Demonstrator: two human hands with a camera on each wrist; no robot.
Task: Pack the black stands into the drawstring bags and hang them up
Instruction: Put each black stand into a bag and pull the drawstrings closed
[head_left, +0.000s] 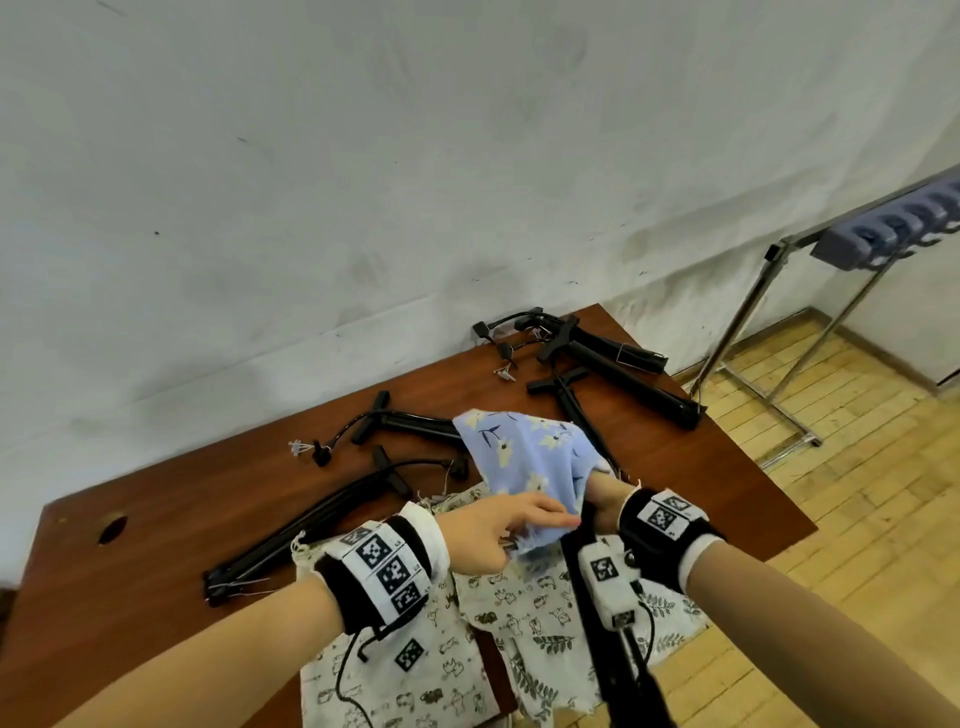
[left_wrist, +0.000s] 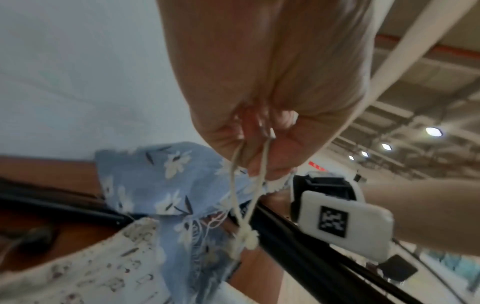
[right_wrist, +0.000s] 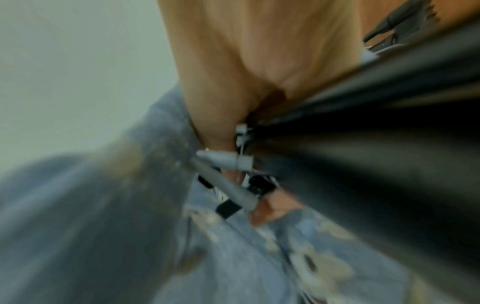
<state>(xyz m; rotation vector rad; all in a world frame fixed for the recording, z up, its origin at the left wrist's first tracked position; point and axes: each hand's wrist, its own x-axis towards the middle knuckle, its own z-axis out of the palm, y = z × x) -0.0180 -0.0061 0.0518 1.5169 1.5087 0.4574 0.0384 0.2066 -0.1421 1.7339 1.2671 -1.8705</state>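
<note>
A blue flowered drawstring bag (head_left: 530, 462) hangs over the upper end of a long black stand (head_left: 618, 660) near the table's front edge. My left hand (head_left: 498, 530) pinches the bag's mouth and its cream drawstring (left_wrist: 246, 205). My right hand (head_left: 602, 499) grips the black stand (left_wrist: 311, 257) just below the bag's opening; its fingers are partly hidden by the blue cloth (right_wrist: 259, 257). Several more black stands (head_left: 618, 364) lie on the brown table (head_left: 156, 519), one long one (head_left: 311, 530) at the left.
White printed drawstring bags (head_left: 519, 613) lie spread on the table's front edge under my hands. A metal rack (head_left: 779, 322) with blue hooks (head_left: 893, 223) stands on the wooden floor to the right. A white wall backs the table.
</note>
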